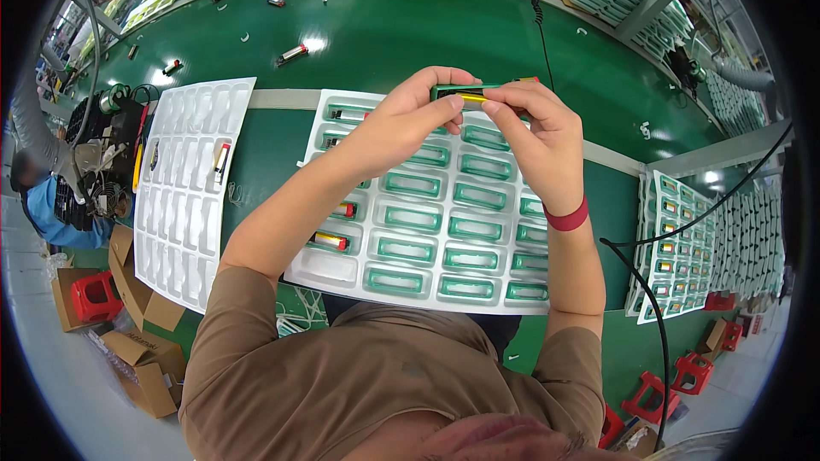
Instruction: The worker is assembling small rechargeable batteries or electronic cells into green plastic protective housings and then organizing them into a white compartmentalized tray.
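Over the far edge of a white moulded tray [320, 269], both my hands are closed on one small assembly. My left hand [410, 115] grips a narrow green plastic casing [453, 88] by its left end. With pinched fingers, my right hand [542, 128] holds a slim yellow cylindrical cell [472, 98] at the casing's right side. Fingers hide part of both, so I cannot tell how far the cell sits inside. Below, several green casings [410, 218] lie in the tray's pockets. A red-ended yellow cell [329, 242] rests in the left column, partly behind my left forearm.
Left of me stands another white tray [196, 196] with a few cells. Loose cells [292, 55] lie on the green bench [376, 26] beyond. Filled trays [675, 243] are stacked at right, near a black cable [659, 324]. Cardboard boxes [141, 367] and red stools [692, 371] stand on the floor.
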